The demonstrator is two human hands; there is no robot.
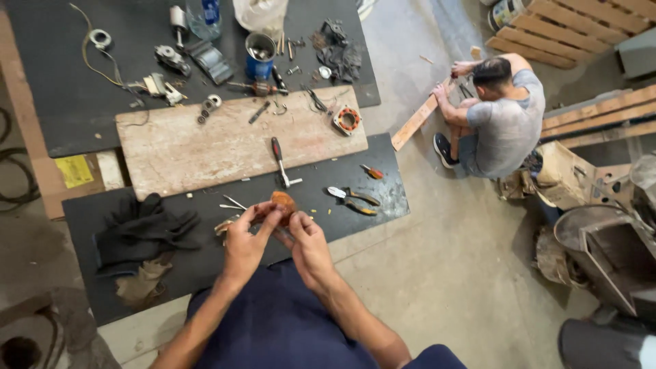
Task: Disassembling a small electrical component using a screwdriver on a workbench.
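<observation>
Fingers point(263, 213) of both hands pinch the copper-wound part point(283, 202); I'd keep it low over the tabletop point(355, 225), grip steady.

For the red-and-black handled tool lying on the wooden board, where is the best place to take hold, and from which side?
Grip the T-handled tool by its red-and-black handle, at the far end, coming from above. It lies flat on the wooden board with bare board on both sides; the metal cross-tip points toward the person.

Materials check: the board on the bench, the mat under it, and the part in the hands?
Board: looks like bare wood, pale, scuffed and stained, unfinished. Mat: probably rubber or similar sheet, matte black and dusty. Part held by the left hand and right hand: orange-brown piece, possibly copper winding; too small to be sure.
</observation>
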